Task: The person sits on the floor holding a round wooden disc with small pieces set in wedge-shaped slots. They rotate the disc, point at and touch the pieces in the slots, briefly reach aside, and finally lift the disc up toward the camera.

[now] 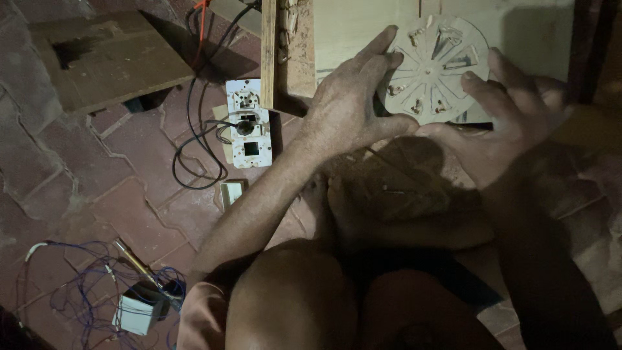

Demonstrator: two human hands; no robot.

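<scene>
I hold the pale round disc with radial slots and small metal clips (433,68) between both hands, up against the light plywood panel (363,29). My left hand (346,107) closes on the disc's left edge, fingers spread over its rim; my right hand (502,123) pinches the lower right edge, thumb beneath. Both grips sit only on the rim, so I judge the disc could slip or tilt if either thumb eases, and it would drop toward my bare feet (337,207) below it. The light is dim, so a small clip could snag a finger unnoticed. Left of the disc, the white switch board with a black cable (246,123) lies on the brick floor (78,168); a stray pull could drag it.
</scene>
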